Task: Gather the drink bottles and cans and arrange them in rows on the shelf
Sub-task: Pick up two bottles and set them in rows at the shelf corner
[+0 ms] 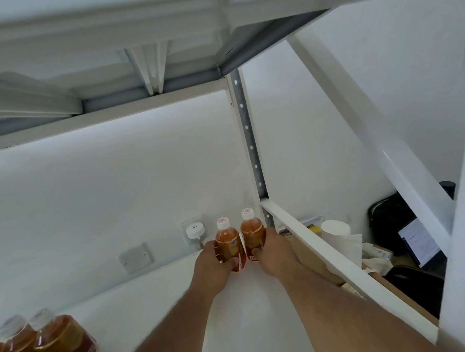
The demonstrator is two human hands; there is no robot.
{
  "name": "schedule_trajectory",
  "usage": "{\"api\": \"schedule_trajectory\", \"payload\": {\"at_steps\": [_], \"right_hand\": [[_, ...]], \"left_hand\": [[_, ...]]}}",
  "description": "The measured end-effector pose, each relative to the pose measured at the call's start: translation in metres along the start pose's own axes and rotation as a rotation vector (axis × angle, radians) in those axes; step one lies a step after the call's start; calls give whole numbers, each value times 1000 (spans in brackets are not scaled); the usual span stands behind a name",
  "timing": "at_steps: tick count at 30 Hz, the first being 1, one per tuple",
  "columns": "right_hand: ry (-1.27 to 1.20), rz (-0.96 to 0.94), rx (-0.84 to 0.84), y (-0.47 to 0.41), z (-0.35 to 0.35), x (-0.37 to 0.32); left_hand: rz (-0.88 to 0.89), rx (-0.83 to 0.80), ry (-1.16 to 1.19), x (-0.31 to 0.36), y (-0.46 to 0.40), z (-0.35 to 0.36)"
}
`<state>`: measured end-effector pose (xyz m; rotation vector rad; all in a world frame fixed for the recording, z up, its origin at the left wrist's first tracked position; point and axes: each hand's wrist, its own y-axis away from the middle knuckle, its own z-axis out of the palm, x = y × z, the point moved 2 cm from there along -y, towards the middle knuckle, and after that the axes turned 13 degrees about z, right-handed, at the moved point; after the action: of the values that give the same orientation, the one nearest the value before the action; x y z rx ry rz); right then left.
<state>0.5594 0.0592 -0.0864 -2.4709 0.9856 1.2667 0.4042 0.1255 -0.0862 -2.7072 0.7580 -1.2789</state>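
Placement step: left hand (213,264) and right hand (271,251) each grip a bottle at shelf (151,295) back right corner; next, release upright.

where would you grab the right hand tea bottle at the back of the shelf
Take the upright amber tea bottle with the white cap around its labelled body, below the narrow neck, coming from the front right. The second amber tea bottle stands close on its left. The right hand holds it this way now, while the left hand holds the neighbour.
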Motion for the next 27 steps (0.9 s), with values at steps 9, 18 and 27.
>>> {"api": "schedule_trajectory", "payload": {"at_steps": [9,18,27], "right_hand": [[26,36,21,16,-12,-5],[446,-99,-13,132,-62,-39],[647,-214,-166,223,-89,-83]], "left_hand": [[15,-48,-83,7,23,-13],[-49,-284,-466,52,112,-85],[2,-297,-692,100,191,-171]]}}
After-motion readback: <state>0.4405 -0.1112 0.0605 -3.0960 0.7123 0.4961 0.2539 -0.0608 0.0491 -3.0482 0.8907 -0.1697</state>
